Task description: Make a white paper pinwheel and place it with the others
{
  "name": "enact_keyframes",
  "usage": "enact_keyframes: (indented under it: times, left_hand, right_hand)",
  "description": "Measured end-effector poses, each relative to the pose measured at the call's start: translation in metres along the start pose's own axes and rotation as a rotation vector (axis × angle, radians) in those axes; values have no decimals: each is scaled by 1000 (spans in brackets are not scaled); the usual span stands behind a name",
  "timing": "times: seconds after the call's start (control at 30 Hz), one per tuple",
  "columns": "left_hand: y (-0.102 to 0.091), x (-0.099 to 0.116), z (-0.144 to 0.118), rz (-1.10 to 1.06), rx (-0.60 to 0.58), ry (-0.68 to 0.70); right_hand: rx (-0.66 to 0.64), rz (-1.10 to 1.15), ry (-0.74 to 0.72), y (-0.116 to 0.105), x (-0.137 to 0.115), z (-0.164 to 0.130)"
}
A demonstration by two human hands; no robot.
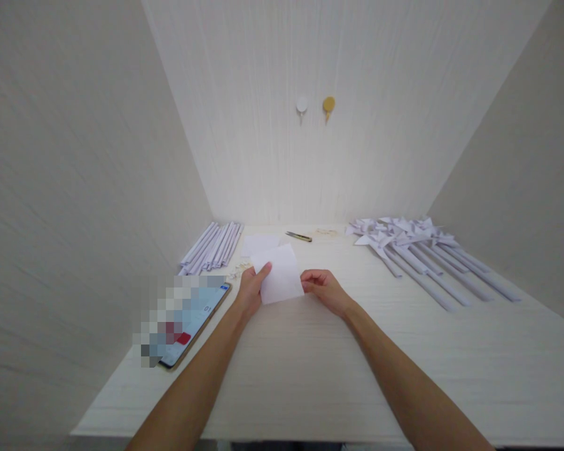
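Observation:
Both my hands hold one white square sheet of paper (281, 274) just above the pale table (310, 363). My left hand (250, 289) pinches its left edge with the thumb on top. My right hand (326, 290) grips its right lower corner. The sheet tilts up away from me. A second white sheet (258, 243) lies flat on the table behind it.
A bundle of rolled white paper sticks (212, 247) lies at the back left. Finished paper pinwheels on sticks (418, 250) lie at the back right. A utility knife (299, 236) rests near the back wall. A phone (192, 322) lies at my left. Two wall hooks (314, 105) hang above.

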State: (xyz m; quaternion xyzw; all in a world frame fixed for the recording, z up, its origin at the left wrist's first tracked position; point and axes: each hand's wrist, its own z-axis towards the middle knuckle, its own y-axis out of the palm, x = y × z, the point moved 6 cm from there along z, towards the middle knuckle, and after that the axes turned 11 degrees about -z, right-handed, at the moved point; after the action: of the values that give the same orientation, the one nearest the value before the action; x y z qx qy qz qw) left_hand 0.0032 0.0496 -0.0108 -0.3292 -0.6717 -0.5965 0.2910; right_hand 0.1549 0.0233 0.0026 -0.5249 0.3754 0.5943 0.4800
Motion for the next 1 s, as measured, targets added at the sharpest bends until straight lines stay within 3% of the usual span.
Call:
enact_keyframes:
  times: [0.2,0.43,0.7,0.9,1.0]
  left_hand:
    - [10,-11,-7,309,-112,43]
    - [22,-2,-13,670,-185,181]
    - [23,0,-12,723,-178,244]
    - [23,5,-16,778,-134,381]
    - [24,3,-18,765,-142,391]
  right_hand:
    - [-151,56,43,17,2,-3]
    - [-136,5,75,20,4,-4]
    - [-36,-9,62,13,11,-1]
    - [51,49,14,8,11,5]
    - [149,53,31,8,7,4]
